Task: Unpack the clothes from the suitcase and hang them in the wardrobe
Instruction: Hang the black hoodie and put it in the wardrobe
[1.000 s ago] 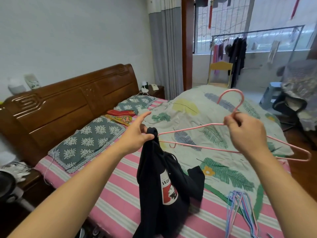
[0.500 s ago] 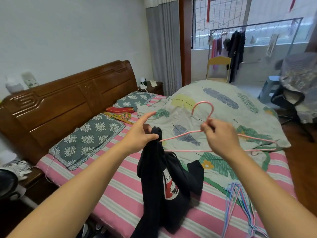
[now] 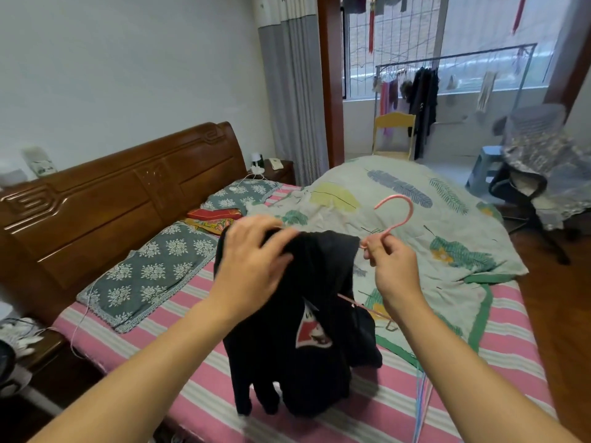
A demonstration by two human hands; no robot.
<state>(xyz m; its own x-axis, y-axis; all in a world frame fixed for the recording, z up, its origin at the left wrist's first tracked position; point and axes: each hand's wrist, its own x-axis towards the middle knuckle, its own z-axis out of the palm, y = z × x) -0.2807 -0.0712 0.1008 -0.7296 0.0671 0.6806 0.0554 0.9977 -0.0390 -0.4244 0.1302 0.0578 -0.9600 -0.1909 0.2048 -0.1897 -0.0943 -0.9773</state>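
Hands dress a pink hanger (image 3: 394, 215) with a black garment (image 3: 307, 314) above the bed (image 3: 447, 372).
Left hand (image 3: 252, 266) lies with fingers spread loosely over the garment's top; right hand (image 3: 391, 263) pinches the hanger's neck, hook upward. Spare hangers (image 3: 422, 401) lie near right.

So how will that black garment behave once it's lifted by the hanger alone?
The black garment is probably floppy: it droops in folds below the left hand, its ends touching the bed. It looks bunched on the pink hanger, so it may slide toward one side. The hanger's thin wire, held by the right hand, could tilt under uneven weight.
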